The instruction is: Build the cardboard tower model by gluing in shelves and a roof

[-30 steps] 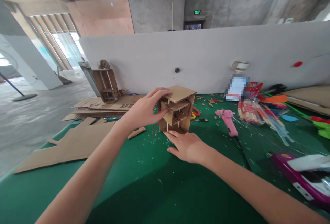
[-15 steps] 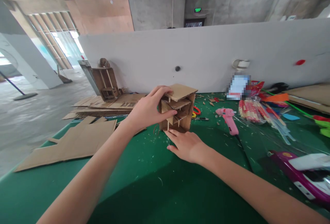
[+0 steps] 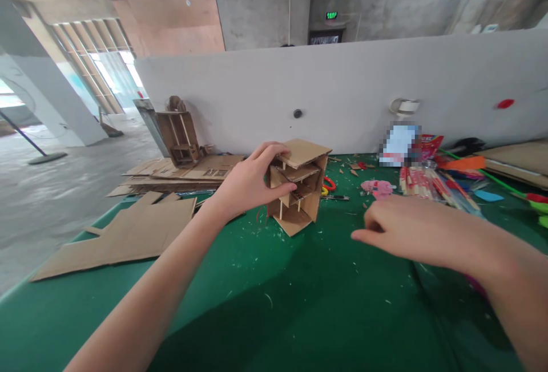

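Observation:
A small cardboard box structure [image 3: 305, 152] with shelves and thin stick supports stands upright on the green table. My left hand [image 3: 257, 181] grips its left side, with the fingers over the top panel and the thumb stretched across the front of a shelf. My right hand [image 3: 411, 229] is over the table to the right, directly in front of a pink hot glue gun [image 3: 377, 187]. Its thumb points left, apart from the bent index finger; the other fingers are hidden. It covers the glue gun's handle, and no grip on it is visible.
Cut cardboard sheets [image 3: 115, 235] lie at left, near another cardboard model [image 3: 178, 138]. Scissors [image 3: 328, 184] and a craft knife [image 3: 336, 197] lie behind the box. Bundled sticks [image 3: 417, 182], a phone [image 3: 399, 145] and an orange piece [image 3: 464, 162] are at back right.
My right hand has left the base of the cardboard structure and moved right to the glue gun, uncovering the bottom panel. My left thumb has shifted right across the shelf front; that hand still holds on.

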The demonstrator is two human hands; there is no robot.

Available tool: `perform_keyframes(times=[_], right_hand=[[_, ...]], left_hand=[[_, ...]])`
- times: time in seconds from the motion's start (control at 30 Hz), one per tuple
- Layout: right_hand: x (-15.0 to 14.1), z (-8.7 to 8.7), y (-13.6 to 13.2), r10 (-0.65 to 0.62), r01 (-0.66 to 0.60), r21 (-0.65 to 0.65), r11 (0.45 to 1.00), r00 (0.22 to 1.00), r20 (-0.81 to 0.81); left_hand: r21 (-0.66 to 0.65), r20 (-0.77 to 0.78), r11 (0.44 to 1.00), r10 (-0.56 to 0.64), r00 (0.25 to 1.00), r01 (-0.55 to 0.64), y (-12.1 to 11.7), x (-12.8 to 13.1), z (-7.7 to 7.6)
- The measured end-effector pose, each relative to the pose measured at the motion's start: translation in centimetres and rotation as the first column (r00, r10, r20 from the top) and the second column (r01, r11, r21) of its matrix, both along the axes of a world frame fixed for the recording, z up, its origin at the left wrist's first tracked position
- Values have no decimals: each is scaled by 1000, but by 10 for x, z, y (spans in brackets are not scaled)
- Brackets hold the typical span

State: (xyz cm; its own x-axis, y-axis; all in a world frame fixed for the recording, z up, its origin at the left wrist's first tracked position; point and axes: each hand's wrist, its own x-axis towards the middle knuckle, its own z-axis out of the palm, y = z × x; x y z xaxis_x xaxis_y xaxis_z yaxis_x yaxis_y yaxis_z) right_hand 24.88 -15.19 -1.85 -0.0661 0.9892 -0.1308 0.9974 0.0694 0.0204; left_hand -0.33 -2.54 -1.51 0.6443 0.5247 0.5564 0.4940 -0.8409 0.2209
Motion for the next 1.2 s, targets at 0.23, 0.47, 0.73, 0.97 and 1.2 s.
perform_keyframes(times=[0.23, 0.47, 0.73, 0.97, 1.2], right_hand=[[40, -41, 1, -513, 485, -208, 849, 852, -105], [55, -58, 17, -596, 589, -101, 802, 800, -64], [53, -81, 38, -540, 564, 186, 805, 826, -164], [52, -90, 45, -396, 693, 147, 706, 559, -729], [37, -78, 35, -49, 665, 244, 706, 390, -919]], left_hand=[[-2, 18, 1000, -10, 1000, 10, 1, 1, -1], [9, 38, 1000, -15, 999, 14, 2, 1, -3], [28, 40, 1000, -11, 999, 9, 0, 3, -3], [3, 5, 1000, -18, 1000, 18, -2, 1, 0], [-33, 29, 998, -46, 998, 47, -1, -1, 1]])
